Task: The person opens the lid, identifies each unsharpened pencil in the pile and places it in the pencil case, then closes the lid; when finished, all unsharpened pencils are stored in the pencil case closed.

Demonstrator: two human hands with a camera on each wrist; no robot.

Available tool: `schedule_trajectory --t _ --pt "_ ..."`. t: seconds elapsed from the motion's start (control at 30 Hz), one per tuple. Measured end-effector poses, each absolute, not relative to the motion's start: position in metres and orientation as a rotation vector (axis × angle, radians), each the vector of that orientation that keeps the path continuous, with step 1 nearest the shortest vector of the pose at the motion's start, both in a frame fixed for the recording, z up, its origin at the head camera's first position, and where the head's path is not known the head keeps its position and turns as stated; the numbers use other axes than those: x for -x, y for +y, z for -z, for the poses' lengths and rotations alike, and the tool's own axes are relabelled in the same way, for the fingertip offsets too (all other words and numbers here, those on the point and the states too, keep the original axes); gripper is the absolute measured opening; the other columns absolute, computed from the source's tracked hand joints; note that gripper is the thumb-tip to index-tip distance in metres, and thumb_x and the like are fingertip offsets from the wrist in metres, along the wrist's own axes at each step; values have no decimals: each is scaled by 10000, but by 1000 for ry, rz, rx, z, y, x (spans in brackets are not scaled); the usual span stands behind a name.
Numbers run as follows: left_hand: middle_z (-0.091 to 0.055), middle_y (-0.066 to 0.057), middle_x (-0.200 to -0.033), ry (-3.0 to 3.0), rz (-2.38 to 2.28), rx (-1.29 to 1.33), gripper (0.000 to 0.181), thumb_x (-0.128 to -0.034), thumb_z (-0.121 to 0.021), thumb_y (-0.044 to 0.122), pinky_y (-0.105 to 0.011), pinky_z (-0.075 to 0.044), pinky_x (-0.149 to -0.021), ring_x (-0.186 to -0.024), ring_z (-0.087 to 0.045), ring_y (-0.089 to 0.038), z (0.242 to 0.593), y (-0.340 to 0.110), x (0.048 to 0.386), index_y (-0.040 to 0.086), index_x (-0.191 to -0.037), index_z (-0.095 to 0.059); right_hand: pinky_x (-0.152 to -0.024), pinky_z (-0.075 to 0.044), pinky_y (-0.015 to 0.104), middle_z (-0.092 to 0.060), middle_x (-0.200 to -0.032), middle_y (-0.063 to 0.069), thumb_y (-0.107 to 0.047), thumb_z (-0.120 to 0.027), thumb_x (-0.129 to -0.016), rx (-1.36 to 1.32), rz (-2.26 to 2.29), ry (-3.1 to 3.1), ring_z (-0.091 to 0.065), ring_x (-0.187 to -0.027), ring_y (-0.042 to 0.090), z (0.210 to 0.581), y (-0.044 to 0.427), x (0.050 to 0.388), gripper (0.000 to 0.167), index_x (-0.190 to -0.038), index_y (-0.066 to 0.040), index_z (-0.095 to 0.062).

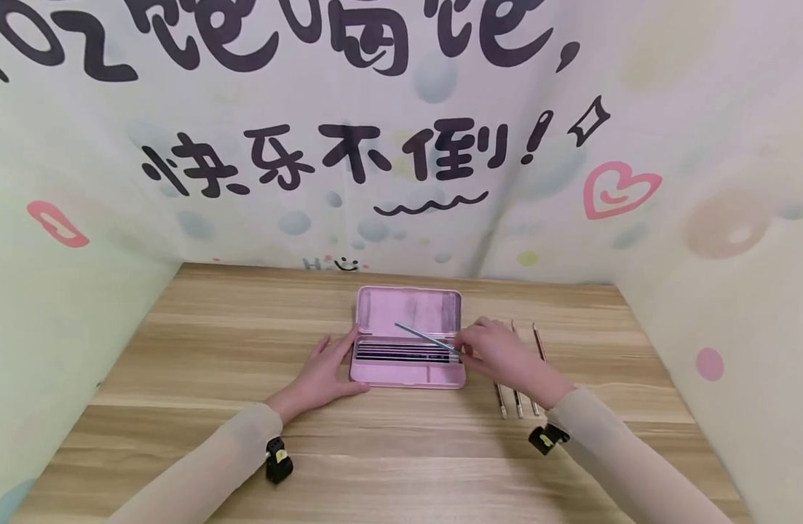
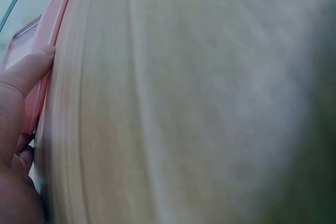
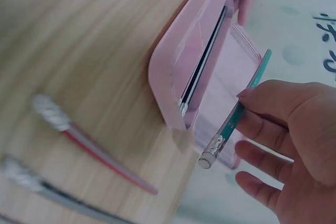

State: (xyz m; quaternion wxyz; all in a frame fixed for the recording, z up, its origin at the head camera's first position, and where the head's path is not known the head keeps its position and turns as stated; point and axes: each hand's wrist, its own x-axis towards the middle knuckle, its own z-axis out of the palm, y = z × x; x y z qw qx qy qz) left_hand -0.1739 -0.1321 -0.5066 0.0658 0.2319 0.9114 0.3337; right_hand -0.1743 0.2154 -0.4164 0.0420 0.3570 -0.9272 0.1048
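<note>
A pink pencil case (image 1: 408,375) stands with its lid raised at the back, and several dark pencils (image 1: 401,353) lie side by side in its tray. My left hand (image 1: 316,375) rests against the case's left end, thumb touching the front edge and forefinger along the side; the left wrist view shows the thumb (image 2: 31,69) on the pink wall. Between thumb and fingers, my right hand (image 1: 502,356) pinches a green pencil (image 3: 231,121) above the case's right end. The pencil slants, its metal eraser end toward the right, its other end over the lid.
Three pencils (image 1: 499,399) lie roughly parallel on the wooden table (image 1: 401,451), right of the case and partly under my right forearm. Behind the table hangs a printed white backdrop (image 1: 244,225), which also runs along both sides.
</note>
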Motion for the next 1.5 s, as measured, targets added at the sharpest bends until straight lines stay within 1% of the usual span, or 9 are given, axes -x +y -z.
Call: schedule_trajectory --t 0.23,0.37,0.5,0.63,0.83,1.1,1.3,1.4,1.5 --pt "-378 -227 -1631 2746 -991 -718 1140 -856 -860 399 -587 -44 -1291 -1515 -369 -361 509 -131 174 10 -1658 -149 -819 -543 398 -734 -905 -15 -39 -806 -856 -1314 -254 -2745 -617 -861 191 423 190 200 124 -938 -107 -743" --pt "-387 -225 -1628 2753 -997 -719 1136 -854 -861 400 -576 -43 -1294 -1513 -373 -358 510 -130 176 6 -1656 -160 -841 -542 391 -747 -939 -16 -37 -799 -862 -1336 -199 -2744 -630 -896 205 429 181 209 124 -939 -116 -742" --pt "-390 -231 -1623 2756 -996 -711 1143 -849 -867 394 -570 -41 -1295 -1512 -374 -362 508 -131 177 7 -1657 -157 -829 -545 383 -730 -900 -25 -53 -803 -876 -1367 -174 -2741 -624 -881 209 436 172 214 112 -910 -117 -718" --pt "-394 -244 -1617 2766 -993 -718 1145 -844 -872 390 -594 -57 -1288 -1502 -385 -377 508 -132 176 -9 -1651 -164 -844 -548 377 -723 -895 -19 -51 -794 -879 -1384 -165 -2741 -619 -880 208 444 166 216 117 -902 -124 -706" --pt "-379 -221 -1632 2758 -987 -706 1150 -852 -864 402 -573 -36 -1295 -1514 -372 -356 508 -131 177 9 -1658 -146 -866 -537 393 -724 -931 -19 -78 -786 -897 -1347 -149 -2777 -608 -915 206 449 163 213 95 -923 -137 -716" --pt "-393 -230 -1623 2762 -991 -714 1142 -852 -864 404 -581 -47 -1293 -1508 -380 -362 510 -131 179 8 -1657 -157 -804 -549 391 -735 -901 5 -68 -779 -905 -1200 -308 -2801 -628 -859 204 437 180 211 60 -949 -90 -745" --pt "-381 -221 -1633 2757 -996 -704 1142 -846 -868 400 -582 -46 -1293 -1508 -383 -359 508 -131 179 8 -1656 -165 -797 -603 399 -728 -882 20 -74 -721 -950 -952 -556 -2890 -670 -844 199 433 203 219 20 -965 -65 -732" --pt "-385 -227 -1630 2747 -1013 -709 1138 -840 -877 381 -592 -52 -1290 -1500 -393 -367 507 -131 179 -1 -1652 -177 -830 -610 449 -748 -928 62 -79 -670 -987 -787 -669 -2910 -701 -885 241 430 214 222 90 -1015 -30 -741" --pt "-390 -226 -1627 2739 -1032 -702 1137 -832 -887 357 -590 -50 -1290 -1495 -401 -369 506 -130 178 -2 -1650 -185 -795 -607 453 -743 -944 97 -79 -621 -1013 -658 -743 -2881 -698 -871 257 428 222 226 159 -1093 9 -726"
